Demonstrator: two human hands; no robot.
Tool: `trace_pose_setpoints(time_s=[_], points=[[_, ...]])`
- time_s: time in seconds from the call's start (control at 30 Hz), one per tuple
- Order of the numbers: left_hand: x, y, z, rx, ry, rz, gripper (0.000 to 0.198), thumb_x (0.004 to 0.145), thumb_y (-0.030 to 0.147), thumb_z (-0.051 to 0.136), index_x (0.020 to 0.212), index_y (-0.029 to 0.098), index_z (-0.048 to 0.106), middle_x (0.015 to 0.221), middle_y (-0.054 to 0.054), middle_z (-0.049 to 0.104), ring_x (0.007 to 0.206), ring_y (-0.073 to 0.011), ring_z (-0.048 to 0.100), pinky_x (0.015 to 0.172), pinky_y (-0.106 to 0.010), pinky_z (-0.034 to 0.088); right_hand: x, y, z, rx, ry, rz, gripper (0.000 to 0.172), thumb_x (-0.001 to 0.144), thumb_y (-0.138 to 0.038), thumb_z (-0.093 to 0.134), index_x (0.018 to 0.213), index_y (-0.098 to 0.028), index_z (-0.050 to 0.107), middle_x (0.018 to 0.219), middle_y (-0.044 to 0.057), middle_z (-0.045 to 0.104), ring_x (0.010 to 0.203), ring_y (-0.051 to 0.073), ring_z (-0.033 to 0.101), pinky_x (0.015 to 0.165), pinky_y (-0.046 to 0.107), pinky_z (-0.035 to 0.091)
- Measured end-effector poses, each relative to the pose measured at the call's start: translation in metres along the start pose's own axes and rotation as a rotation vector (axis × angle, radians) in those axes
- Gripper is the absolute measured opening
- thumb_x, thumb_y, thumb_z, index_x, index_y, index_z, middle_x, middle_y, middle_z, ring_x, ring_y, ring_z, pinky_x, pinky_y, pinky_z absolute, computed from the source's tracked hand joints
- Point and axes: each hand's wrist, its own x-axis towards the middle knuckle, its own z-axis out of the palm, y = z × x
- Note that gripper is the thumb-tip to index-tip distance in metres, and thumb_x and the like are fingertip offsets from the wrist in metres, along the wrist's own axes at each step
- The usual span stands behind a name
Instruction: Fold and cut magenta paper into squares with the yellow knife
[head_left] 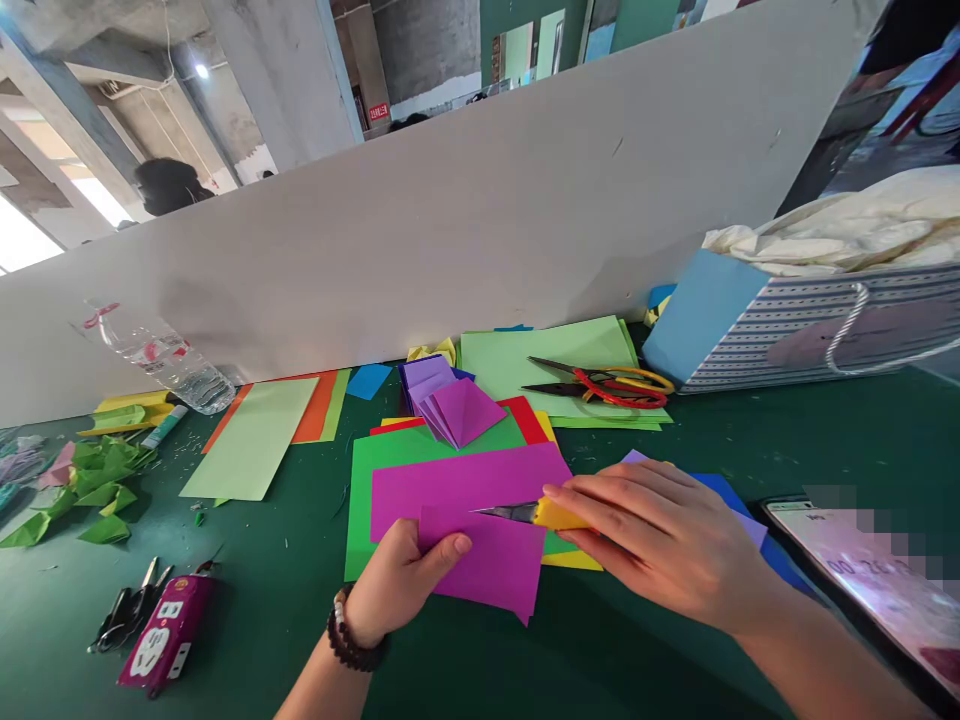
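Observation:
My left hand (409,575) pinches a folded sheet of purple paper (495,565) between thumb and fingers. A yellow-handled utility knife (555,513) is gripped in my right hand (667,540), its grey pointed blade directed left. The blade lies along the top edge of the purple paper, with its tip above my left thumb. Behind it is a purple strip (457,480) on a stack topped by a green sheet (361,520). Folded purple pieces (465,410) rest at the back of that stack. My right thumb is hidden.
Red-handled scissors (615,390) lie on pale green sheets (540,360). A phone (862,580) and striped bag (825,320) are at right. At left are a water bottle (165,355), green folded pieces (109,480) and a magenta packet (166,635). A white partition (450,250) stands behind.

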Motion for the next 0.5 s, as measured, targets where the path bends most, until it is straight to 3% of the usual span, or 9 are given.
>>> trace_pose_setpoints(time_s=[0.2,0.5], points=[[0.001,0.000,0.010,-0.045,-0.032,0.018,0.060,0.075,0.074,0.055,0.057,0.021,0.036,0.058,0.005,0.026,0.054,-0.0086,0.023,0.049,-0.025,0.018,-0.002,-0.005,0.006,0.044,-0.024,0.000,0.028,0.090,-0.018,0.059,0.117,-0.014,0.062,0.095,0.006,0.071,0.082,0.016,0.064,0.074,0.033,0.050],[0.001,-0.005,0.015,-0.115,0.138,-0.025,0.057,0.073,0.069,0.063,0.054,0.019,0.044,0.053,0.006,0.029,0.052,-0.0082,0.024,0.047,-0.024,0.019,-0.002,-0.011,0.011,0.012,0.008,0.038,0.028,0.089,-0.015,0.057,0.117,-0.017,0.063,0.098,0.005,0.071,0.087,0.016,0.065,0.077,0.033,0.050]])
